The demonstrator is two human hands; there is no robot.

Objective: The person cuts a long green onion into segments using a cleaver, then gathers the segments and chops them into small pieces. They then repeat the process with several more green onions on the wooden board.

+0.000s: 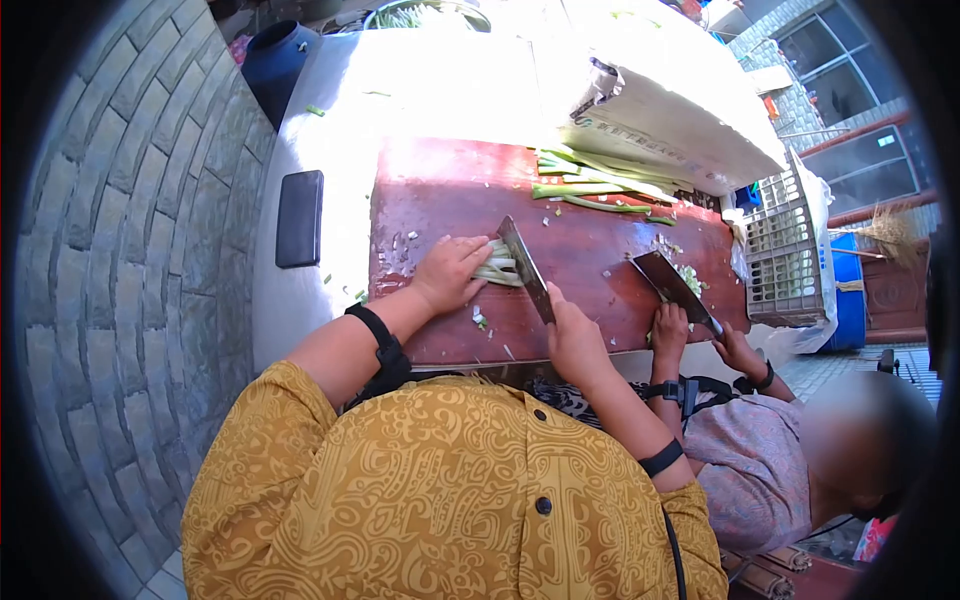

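Note:
On the red-brown cutting board (430, 325), my left hand (452, 272) holds down a bunch of pale green stalks (497, 265), its fingers bent over their left end. My right hand (577, 335) is closed round the handle of a broad cleaver (524, 268), whose blade stands at the right end of the stalks. Small chopped bits (480, 318) lie on the board in front of my left hand. More long green stalks (600, 187) lie at the board's back right.
At the right, a co-worker (750, 465) holds another cleaver (672, 285) over chopped pieces. A black phone (299, 219) lies left of the board. A long carton (680, 130) stands behind, a grey crate (785, 250) to the right. A brick wall (150, 300) runs along the left.

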